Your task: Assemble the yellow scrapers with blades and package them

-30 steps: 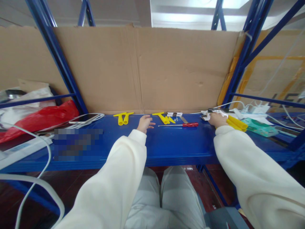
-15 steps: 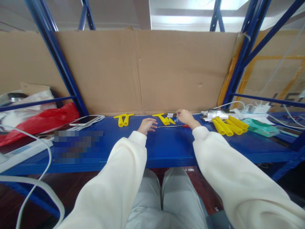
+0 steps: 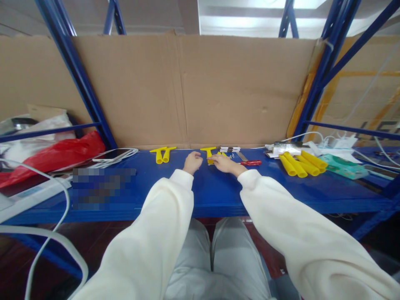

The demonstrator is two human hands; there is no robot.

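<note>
My left hand (image 3: 193,162) is closed, its fingers curled just left of a yellow T-shaped handle (image 3: 209,154) near the back of the blue shelf. From the right, my right hand (image 3: 224,163) reaches in with its fingertips together at the lower end of that handle. Anything small in either hand is hidden by the fingers. Behind my right hand lie small yellow pieces (image 3: 223,154), a short stack of flat dark-and-white pieces (image 3: 229,148) and tiny loose screws (image 3: 231,156). A screwdriver with a red handle (image 3: 251,163) rests by my right wrist.
Two yellow T-shaped handles (image 3: 163,155) lie to the left. Several yellow tubes (image 3: 295,165) and a green packet (image 3: 343,166) are at right. A phone with a white cable (image 3: 111,155) and a red bag (image 3: 68,154) sit left. Cardboard (image 3: 187,91) stands behind the shelf.
My right hand has moved left from the stacked flat pieces to the yellow T-shaped handle. My left hand's fingers have curled in. More of the screwdriver's red handle shows.
</note>
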